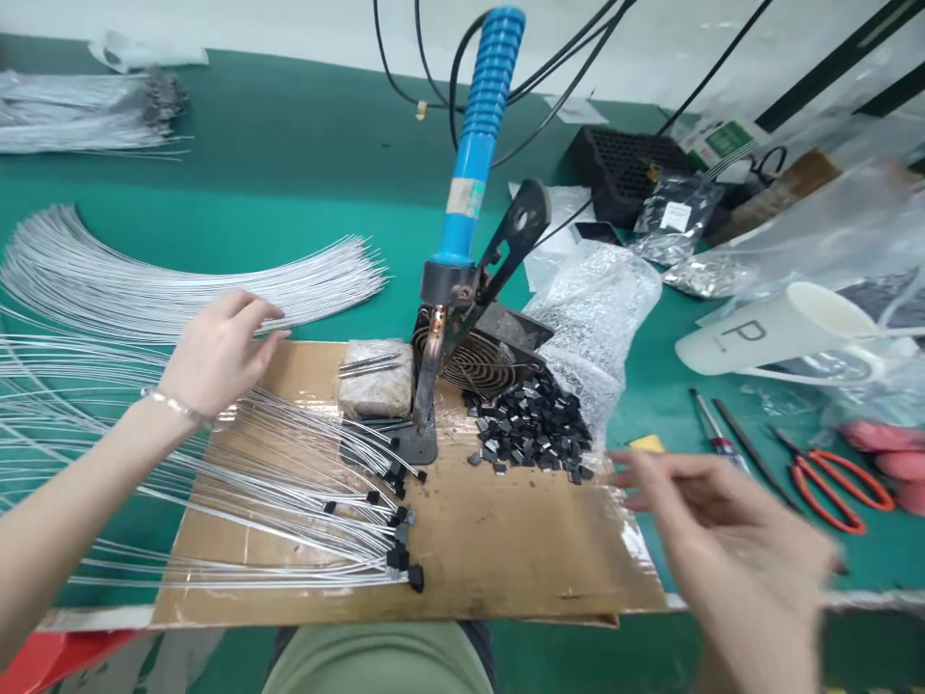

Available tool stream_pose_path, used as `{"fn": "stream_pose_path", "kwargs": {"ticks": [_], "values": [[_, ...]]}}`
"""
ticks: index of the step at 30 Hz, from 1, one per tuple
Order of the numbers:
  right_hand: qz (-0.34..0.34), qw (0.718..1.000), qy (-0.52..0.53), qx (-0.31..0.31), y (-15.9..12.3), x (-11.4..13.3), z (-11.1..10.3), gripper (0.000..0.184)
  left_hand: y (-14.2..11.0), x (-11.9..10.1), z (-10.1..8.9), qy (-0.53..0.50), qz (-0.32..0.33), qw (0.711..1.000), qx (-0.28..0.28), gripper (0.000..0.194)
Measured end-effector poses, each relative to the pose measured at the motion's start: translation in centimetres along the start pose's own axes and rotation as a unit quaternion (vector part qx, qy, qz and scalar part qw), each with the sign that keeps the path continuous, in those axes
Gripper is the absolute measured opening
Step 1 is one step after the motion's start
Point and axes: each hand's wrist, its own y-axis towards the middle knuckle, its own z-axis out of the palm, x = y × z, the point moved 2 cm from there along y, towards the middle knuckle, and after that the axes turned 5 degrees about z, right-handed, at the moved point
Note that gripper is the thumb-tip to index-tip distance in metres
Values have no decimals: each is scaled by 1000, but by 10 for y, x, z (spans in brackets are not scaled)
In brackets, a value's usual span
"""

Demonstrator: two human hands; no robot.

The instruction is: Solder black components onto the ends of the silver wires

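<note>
My left hand (223,359), with a bracelet at the wrist, hovers over the white wires at the left. Its fingers stretch to the right with a gap between them. Close by lie a long bundle of white wires (217,294) and more wires (289,487) ending in small black connectors (397,557) on the cardboard (506,569). My right hand (729,540) is blurred at the cardboard's right edge, its fingers loosely bent and apart, nothing visible in them. To its left is a pile of small black pieces (531,424).
A blue-handled soldering iron (481,135) stands tip down in a stand (498,265) at the centre. Beside it is a wrapped block (376,381) with thin metal rods. Bubble wrap (599,308), a white mug (780,330), a screwdriver (712,424) and orange-handled scissors (831,487) lie to the right.
</note>
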Motion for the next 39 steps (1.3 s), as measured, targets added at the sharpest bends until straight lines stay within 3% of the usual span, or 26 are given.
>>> {"fn": "stream_pose_path", "kwargs": {"ticks": [2,4,6,8,10,13,16,28,35,39], "values": [[69,989,-128,3,12,-5,54,26,22,14,10,4,13,1000,11,19],[86,988,-124,12,9,-6,94,34,32,20,16,-1,36,999,21,11],[92,990,-103,20,-1,-4,117,36,34,23,17,-5,47,999,17,12],[96,992,-78,34,-11,-2,126,36,32,27,16,-6,39,999,1,26],[92,993,-63,39,-16,1,128,35,28,33,14,-8,20,1000,-16,35],[80,995,-61,17,-14,2,124,35,23,43,11,-17,-16,999,-40,26],[78,995,-65,-14,-11,2,120,37,19,49,6,-43,-50,996,-57,35],[86,993,-67,-35,-11,6,115,42,26,51,8,-228,-106,968,-6,38],[103,992,-56,-39,-10,-2,107,45,31,54,1,-256,-129,958,-32,38],[90,996,9,-9,-5,-7,113,37,33,55,-1,-243,-133,960,-35,36]]}}
